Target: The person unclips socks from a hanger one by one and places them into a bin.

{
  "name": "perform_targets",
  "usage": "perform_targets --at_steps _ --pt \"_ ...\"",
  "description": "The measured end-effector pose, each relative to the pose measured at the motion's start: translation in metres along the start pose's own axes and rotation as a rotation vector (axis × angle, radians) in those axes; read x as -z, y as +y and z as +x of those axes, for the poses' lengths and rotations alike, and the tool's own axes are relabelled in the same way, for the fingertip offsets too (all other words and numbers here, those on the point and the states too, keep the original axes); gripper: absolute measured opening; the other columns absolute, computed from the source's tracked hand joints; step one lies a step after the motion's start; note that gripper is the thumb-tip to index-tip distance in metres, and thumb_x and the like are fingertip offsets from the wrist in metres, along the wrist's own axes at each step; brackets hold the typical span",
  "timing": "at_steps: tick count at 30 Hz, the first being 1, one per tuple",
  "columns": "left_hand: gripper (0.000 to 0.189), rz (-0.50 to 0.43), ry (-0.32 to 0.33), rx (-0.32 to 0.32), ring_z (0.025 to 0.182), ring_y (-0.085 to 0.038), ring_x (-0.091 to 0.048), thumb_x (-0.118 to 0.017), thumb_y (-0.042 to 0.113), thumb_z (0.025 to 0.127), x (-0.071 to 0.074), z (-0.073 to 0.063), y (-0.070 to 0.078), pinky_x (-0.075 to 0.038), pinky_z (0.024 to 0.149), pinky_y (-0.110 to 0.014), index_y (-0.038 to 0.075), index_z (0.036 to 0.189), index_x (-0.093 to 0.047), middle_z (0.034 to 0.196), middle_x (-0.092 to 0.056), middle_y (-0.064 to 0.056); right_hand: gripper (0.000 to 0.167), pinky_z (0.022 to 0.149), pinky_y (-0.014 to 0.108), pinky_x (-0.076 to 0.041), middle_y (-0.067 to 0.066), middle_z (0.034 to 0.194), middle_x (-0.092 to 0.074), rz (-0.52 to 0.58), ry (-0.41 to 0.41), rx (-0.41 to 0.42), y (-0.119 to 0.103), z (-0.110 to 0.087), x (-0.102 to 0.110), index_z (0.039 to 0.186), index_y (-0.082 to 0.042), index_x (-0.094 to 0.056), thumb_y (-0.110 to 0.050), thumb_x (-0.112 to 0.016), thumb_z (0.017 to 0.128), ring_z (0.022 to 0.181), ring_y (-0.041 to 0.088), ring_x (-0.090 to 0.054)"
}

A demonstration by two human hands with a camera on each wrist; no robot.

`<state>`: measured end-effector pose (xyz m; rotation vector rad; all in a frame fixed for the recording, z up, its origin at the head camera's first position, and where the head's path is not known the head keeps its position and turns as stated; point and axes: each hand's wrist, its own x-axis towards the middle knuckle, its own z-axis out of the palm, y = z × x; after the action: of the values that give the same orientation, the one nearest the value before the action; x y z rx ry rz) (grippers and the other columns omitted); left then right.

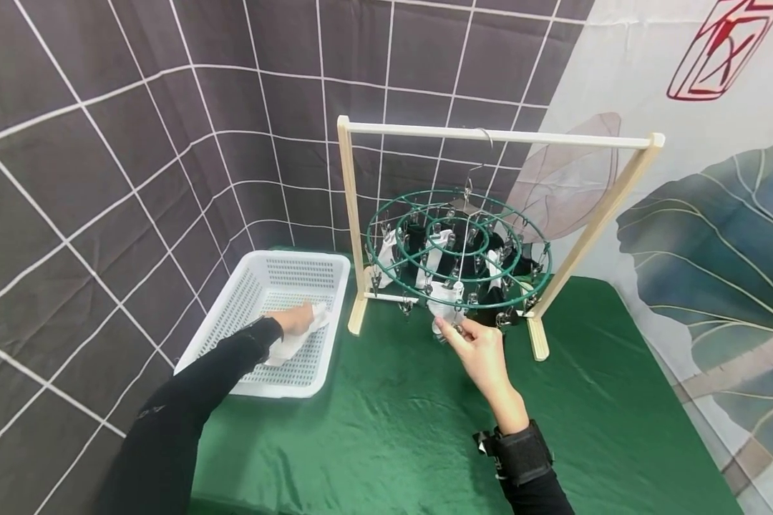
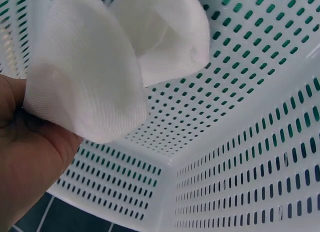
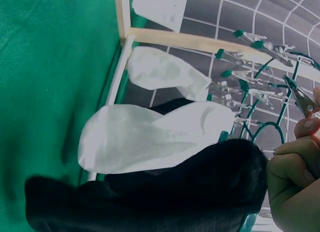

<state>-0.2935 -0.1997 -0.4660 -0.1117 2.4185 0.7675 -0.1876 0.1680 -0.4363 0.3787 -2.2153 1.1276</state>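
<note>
My left hand (image 1: 291, 319) is down in the white basket (image 1: 340, 315) and grips a white sock (image 2: 85, 67); in the left wrist view its ribbed cuff faces the camera, and the rest folds over behind. My right hand (image 1: 479, 352) is raised at the front rim of the green round drying hanger (image 1: 419, 286). Its fingers pinch a metal clip (image 3: 303, 99), shown at the right edge of the right wrist view. A white sock (image 1: 446, 299) hangs just beyond those fingertips in the head view. White socks (image 3: 155, 137) and a black sock (image 3: 150, 204) hang from the hanger.
The hanger hooks onto a white bar (image 1: 412, 129) on a wooden stand (image 1: 608, 207), whose feet rest on the green tablecloth (image 1: 373, 429). Several unused clips dangle around the rings. A dark grid-patterned curtain (image 1: 283, 93) stands close behind and left of the basket.
</note>
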Motion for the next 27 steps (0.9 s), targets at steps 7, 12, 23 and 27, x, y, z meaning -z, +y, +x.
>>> perform_targets --at_steps 7,12,23,27 --pt "0.078 -0.047 0.044 0.127 0.067 -0.021 -0.066 -0.012 0.059 0.103 -0.012 0.018 -0.014 -0.058 0.056 -0.032 -0.002 0.128 -0.055 0.086 -0.061 -0.015 0.06 0.048 0.017 -0.013 -0.014 0.055 -0.019 0.008 0.005 0.013 0.0 0.0 0.0 0.053 -0.008 -0.029 -0.013 -0.077 0.088 0.05 -0.003 -0.013" --pt "0.079 0.032 0.016 0.059 0.064 -0.017 -0.064 -0.006 0.056 0.104 -0.015 0.033 -0.022 -0.054 0.054 -0.028 0.0 0.132 -0.055 0.084 -0.061 -0.012 0.06 0.048 0.016 -0.013 -0.014 0.056 -0.018 0.0 0.007 0.012 -0.001 0.0 0.0 0.054 -0.008 -0.028 -0.013 -0.076 0.089 0.051 -0.003 -0.013" --pt "0.072 0.038 -0.04 0.012 0.1 -0.031 -0.072 -0.016 0.051 0.107 -0.005 0.009 -0.014 -0.06 0.084 -0.039 -0.001 0.149 -0.041 0.119 -0.067 -0.025 0.058 0.048 0.018 -0.014 -0.014 0.055 -0.021 0.006 0.014 0.012 -0.005 0.002 -0.001 0.052 -0.008 -0.03 -0.012 -0.076 0.088 0.05 -0.003 -0.015" --pt "0.064 0.196 -0.081 -0.166 0.139 -0.044 -0.047 -0.032 0.036 0.108 0.0 0.019 -0.018 -0.045 0.111 -0.05 -0.006 0.156 -0.024 0.156 -0.035 -0.032 0.058 0.047 0.019 -0.014 -0.014 0.055 -0.02 -0.001 0.014 0.005 -0.005 0.001 -0.001 0.052 -0.008 -0.03 -0.012 -0.075 0.088 0.051 -0.004 -0.015"
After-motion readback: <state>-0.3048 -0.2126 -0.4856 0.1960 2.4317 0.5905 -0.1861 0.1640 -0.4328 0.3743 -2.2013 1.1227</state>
